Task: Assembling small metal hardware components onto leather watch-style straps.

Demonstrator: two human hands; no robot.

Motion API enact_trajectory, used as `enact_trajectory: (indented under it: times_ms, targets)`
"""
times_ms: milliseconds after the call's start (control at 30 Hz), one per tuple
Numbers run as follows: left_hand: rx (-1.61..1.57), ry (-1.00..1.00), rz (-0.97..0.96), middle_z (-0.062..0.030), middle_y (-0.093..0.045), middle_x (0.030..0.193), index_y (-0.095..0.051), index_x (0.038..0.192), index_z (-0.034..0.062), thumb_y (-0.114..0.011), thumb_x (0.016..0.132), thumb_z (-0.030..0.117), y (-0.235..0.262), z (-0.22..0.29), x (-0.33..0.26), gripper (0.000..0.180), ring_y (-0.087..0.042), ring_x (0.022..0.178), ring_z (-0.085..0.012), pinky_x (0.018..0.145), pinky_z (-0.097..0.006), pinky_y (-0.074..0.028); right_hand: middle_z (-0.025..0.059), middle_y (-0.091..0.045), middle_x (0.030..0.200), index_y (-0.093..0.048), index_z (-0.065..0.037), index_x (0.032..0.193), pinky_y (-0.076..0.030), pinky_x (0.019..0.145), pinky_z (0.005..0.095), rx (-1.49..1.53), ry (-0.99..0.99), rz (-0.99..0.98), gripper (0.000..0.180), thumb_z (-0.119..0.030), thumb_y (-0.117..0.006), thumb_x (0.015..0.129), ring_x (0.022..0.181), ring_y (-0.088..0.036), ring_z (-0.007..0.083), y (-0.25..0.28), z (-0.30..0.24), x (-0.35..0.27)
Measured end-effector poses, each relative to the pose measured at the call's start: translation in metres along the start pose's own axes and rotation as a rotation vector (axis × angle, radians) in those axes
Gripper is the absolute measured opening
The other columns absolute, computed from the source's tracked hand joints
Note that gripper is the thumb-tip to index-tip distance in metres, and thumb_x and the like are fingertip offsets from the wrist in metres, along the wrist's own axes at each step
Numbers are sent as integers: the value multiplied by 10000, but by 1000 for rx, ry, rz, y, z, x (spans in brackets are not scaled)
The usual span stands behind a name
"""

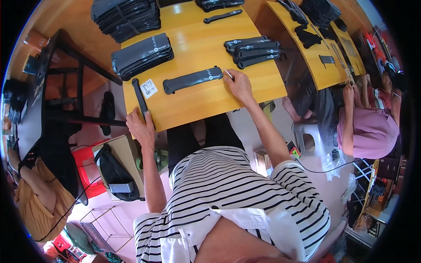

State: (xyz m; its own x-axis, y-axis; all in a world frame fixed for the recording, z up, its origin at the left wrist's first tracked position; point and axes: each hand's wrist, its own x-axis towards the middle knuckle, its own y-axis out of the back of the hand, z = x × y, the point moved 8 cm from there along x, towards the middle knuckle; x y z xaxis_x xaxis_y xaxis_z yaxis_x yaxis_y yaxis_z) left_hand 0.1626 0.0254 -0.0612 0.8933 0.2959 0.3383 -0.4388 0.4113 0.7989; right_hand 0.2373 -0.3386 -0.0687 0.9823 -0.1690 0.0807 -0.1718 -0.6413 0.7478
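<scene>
**Two hands on a yellow tabletop of black strips**

I sit at a yellow wooden tabletop (193,103) in a crowded workroom with a pale tiled floor. A black metal stand (66,79) is to my left, and a second yellow tabletop (315,65) to my right, where another person in a pink top (372,131) bends over.

My left hand (140,125) rests at the near left edge, fingers closed loosely over the near end of a narrow black strip (139,96). Its long axis runs away from me, leaning slightly left. A white label (149,88) lies just beside it.

My right hand (239,84) pinches a thin pale tool (228,73), its tip pointing up-left toward the right end of a long black padded strip (193,79). That strip lies in the middle of the tabletop, its long axis nearly left to right, the right end slightly farther from me.

Beyond it lie a stack of wide black pads (141,55) and a fan of black strips (253,50).
</scene>
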Motion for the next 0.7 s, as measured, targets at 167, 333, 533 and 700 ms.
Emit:
enact_trajectory:
  times_ms: [167,333,533,700]
  targets:
    - [29,-17,-17,-154,-488,985,-563,1090,18,-628,769,214,-5,4,2,382,-471,926,-320,788,-410,-384,162,-647,789,-647,-76,834,-481,704,434,31,-125,26,149,-199,-638,750,801,-612,352,-8,5,10]
    - [11,-51,19,-155,-489,991,-559,1099,22,-633,758,198,-6,3,-1,391,-471,929,-321,793,-417,-381,145,-652,798,-654,-66,756,-485,703,424,-2,-236,-10,152,-210,-682,720,806,-619,330,-10,9,13]
    - [-13,-54,27,-164,-493,1027,-557,1107,26,-630,757,180,-4,5,-2,389,-468,954,-331,808,-416,-380,154,-654,792,-669,-67,737,-488,700,412,-28,-251,-14,160,-223,-694,712,808,-624,320,-10,8,14]
    - [-4,-35,20,-163,-492,1023,-556,1108,27,-630,756,172,-5,6,-3,387,-467,958,-331,805,-419,-378,164,-653,802,-674,-65,748,-488,703,408,-66,-232,-60,169,-230,-648,722,814,-622,327,-16,14,20]
